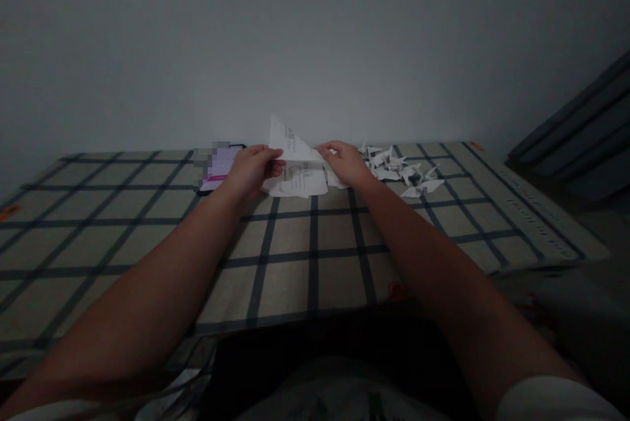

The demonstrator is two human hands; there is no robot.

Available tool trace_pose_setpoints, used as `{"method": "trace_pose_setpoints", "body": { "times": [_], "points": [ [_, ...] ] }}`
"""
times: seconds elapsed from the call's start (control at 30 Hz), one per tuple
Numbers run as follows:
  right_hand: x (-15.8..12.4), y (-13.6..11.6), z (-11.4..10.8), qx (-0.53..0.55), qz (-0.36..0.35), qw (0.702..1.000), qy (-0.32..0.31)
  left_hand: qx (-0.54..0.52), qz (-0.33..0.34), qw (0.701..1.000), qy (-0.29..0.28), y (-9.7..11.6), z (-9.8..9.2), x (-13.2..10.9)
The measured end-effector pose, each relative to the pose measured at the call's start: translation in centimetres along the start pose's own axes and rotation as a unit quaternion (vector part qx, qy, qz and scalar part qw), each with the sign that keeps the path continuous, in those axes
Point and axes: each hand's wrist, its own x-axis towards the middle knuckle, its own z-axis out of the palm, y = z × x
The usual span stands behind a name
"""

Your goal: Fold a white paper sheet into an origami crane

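Observation:
A printed sheet of paper (pixel 291 143), folded to a triangle with its point upward, is held up between my two hands. My left hand (pixel 253 168) pinches its left corner between thumb and fingers. At the right corner, my right hand (pixel 344 162) grips the same paper with thumb and fingertips. Just below it, more printed sheets (pixel 301 183) lie on the checked tablecloth, partly hidden by the folded one. Several folded paper cranes (pixel 401 168) are heaped to the right of my right hand.
A tablet or phone (pixel 220 165) with a lit, partly blurred screen lies left of my left hand. The checked cloth (pixel 290 231) covers the table, which stands against a grey wall (pixel 315 34). A dark curtain (pixel 581 126) hangs at the right.

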Motion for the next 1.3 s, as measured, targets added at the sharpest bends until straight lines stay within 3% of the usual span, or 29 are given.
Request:
{"method": "trace_pose_setpoints", "body": {
  "times": [0.1,0.23,0.33,0.4,0.53,0.7,0.77,0.83,0.9,1.03,1.3],
  "points": [
    [-0.4,-0.1,-0.1,-0.036,-0.022,0.999,-0.034,-0.004,-0.01,1.0,0.017,-0.1,-0.1,0.2],
    [-0.8,-0.8,0.1,-0.092,-0.134,0.98,-0.117,-0.052,-0.055,0.997,0.025,-0.1,0.3,0.2],
    [-0.7,-1.0,0.2,-0.094,-0.153,0.978,-0.106,-0.076,-0.095,0.992,0.012,0.4,0.3,0.1],
    [-0.5,-0.9,0.3,-0.061,-0.127,0.989,-0.054,-0.083,-0.083,0.993,-0.018,0.7,0.1,0.1],
    [0.0,-0.6,0.7,0.095,0.023,0.995,0.035,-0.039,-0.009,0.997,-0.073,0.5,-0.1,0.1],
    [0.0,-1.0,0.9,0.257,0.117,0.958,0.045,0.128,0.098,0.987,-0.016,-1.2,-0.2,0.6],
    [-0.1,-1.2,0.9,0.3,0.129,0.945,0.03,0.119,0.077,0.99,-0.008,-1.4,-0.1,0.5],
    [-0.3,-1.3,1.0,0.327,0.138,0.935,0.002,0.091,0.034,0.995,-0.035,-1.2,0.2,0.2],
    [-0.4,-1.3,1.1,0.338,0.149,0.929,-0.029,0.062,0.012,0.996,-0.058,-0.9,0.5,-0.3],
    [-0.6,-1.1,1.4,0.315,0.167,0.931,-0.078,0.01,0.041,0.998,-0.037,-0.9,1.0,-0.5],
    [-0.7,-1.8,0.9,0.14,0.126,0.973,-0.132,0.053,0.078,0.995,0.017,-1.3,0.6,0.2]
  ]
}}
